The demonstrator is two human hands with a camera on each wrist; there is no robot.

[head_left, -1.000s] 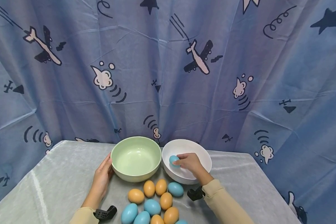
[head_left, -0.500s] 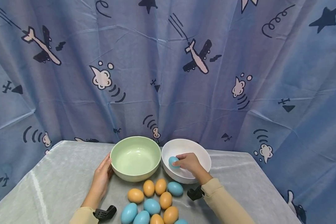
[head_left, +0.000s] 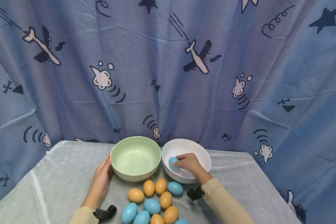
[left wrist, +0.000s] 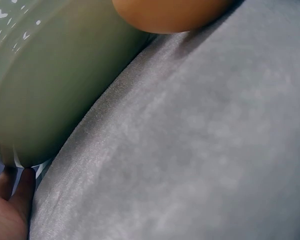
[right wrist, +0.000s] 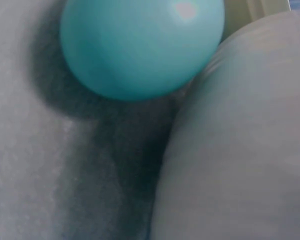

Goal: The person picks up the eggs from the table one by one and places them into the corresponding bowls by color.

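My right hand reaches over the near rim of the white bowl and pinches a blue egg low inside it, between thumb and fingers. Against the left wall of the green bowl rests my left hand, its fingers fairly straight. The left wrist view shows fingertips touching the side of that green bowl. In the right wrist view, a blue egg lies on the cloth beside the white bowl; the right hand is out of that view.
Several orange eggs and blue eggs lie in a loose cluster on the grey cloth before the bowls. The two bowls stand side by side. Behind the table hangs a blue patterned curtain.
The blue egg in my right hand has sunk very slightly within the white bowl. Otherwise the hands, bowls and loose eggs stay put; the head view has shifted a touch.
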